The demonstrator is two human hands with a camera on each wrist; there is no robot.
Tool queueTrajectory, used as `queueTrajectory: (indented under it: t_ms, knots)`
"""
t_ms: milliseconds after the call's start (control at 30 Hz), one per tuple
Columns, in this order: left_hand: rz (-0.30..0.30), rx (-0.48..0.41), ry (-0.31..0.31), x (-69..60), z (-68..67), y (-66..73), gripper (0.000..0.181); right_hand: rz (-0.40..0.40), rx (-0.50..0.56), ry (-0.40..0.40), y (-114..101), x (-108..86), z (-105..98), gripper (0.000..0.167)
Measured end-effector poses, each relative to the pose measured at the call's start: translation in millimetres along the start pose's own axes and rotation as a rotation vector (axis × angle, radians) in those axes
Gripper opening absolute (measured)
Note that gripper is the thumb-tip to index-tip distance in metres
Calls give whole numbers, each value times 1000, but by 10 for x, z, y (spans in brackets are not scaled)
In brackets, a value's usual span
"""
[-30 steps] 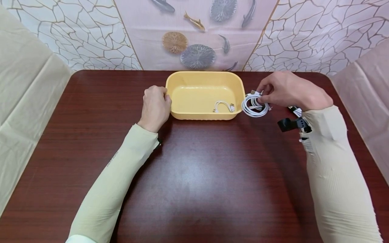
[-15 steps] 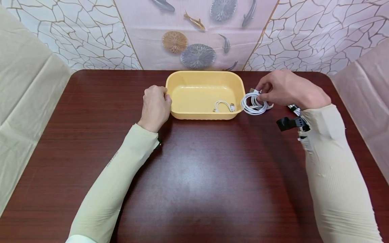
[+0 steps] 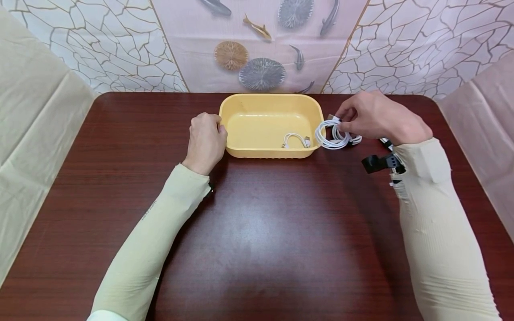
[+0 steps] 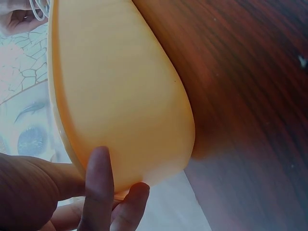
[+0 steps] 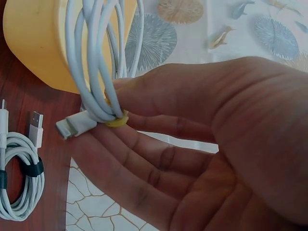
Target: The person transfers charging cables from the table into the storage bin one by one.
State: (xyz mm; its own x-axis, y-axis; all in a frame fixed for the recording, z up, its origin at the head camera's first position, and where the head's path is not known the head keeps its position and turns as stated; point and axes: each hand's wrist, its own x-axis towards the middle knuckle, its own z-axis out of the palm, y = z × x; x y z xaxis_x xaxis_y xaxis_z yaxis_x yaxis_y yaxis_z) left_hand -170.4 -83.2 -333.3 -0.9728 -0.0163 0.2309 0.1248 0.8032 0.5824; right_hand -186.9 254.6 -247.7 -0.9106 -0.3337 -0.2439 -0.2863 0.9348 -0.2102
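Note:
In the head view, a yellow plastic bin (image 3: 263,153) stands at the back of the table. My left hand (image 3: 205,142) grips its left end at the rim; in the left wrist view, fingers (image 4: 98,185) lie against the outer wall. Beside the right rim, my right hand (image 3: 379,117) pinches a coiled white charging cable (image 3: 327,141) between thumb and fingers. A yellow tie (image 5: 117,120) binds that coil, and its metal-tipped plug (image 5: 77,125) sticks out below the thumb. A short white cable (image 3: 296,135) lies inside the bin.
Another coiled white cable (image 5: 21,202) with black ties lies on the table to the right, partly behind the right hand in the head view. Patterned cloth (image 3: 263,44) hangs behind the table's back edge, and pale cloth walls (image 3: 36,111) flank the sides.
My right hand has moved slightly left with the coiled cable, so the coil now overlaps the bin's right rim in view. The left hand and the bin have stayed put.

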Motion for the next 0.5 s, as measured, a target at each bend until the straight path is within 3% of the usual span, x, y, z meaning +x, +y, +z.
queueTrajectory:
  t_ms: [500]
  knots:
    - [-8, -1, -6, 3, 0, 3, 22, 8, 15, 45, -21, 27, 21, 26]
